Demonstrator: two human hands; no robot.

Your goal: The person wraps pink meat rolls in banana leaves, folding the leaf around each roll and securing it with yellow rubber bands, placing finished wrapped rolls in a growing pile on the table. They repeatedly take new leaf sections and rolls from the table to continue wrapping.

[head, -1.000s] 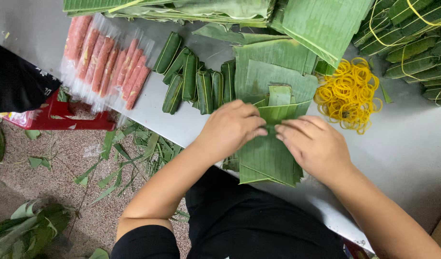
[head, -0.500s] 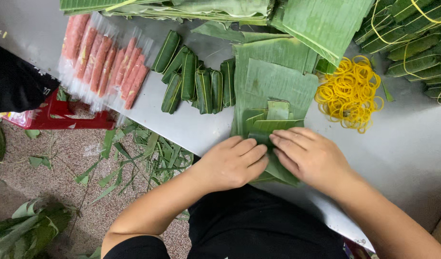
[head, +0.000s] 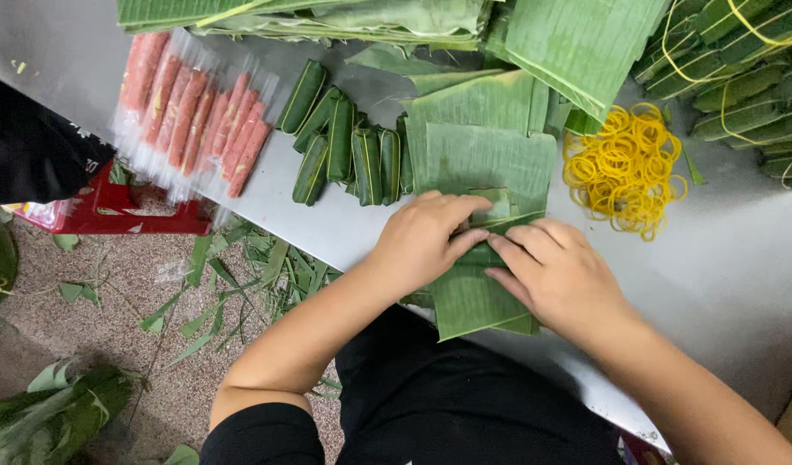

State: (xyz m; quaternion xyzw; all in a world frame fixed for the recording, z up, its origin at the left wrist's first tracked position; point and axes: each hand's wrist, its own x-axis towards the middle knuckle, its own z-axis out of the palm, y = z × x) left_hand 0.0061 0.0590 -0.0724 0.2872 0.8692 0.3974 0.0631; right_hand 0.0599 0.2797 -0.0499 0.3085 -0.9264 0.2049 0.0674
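Steel table (head: 740, 284), hands (head: 426, 241) now higher on leaf (head: 473, 297)

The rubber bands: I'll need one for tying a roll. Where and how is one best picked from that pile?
Probably from the rubber bands' loose near edge, coming from above with the right hand, the closer one. Single yellow loops stray out there on the table; the middle is tangled.

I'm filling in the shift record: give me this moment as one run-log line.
left hand: pressing banana leaf | right hand: pressing same leaf | beside: yellow rubber bands, wrapped green rolls, pink sausages in plastic | surface: grey table
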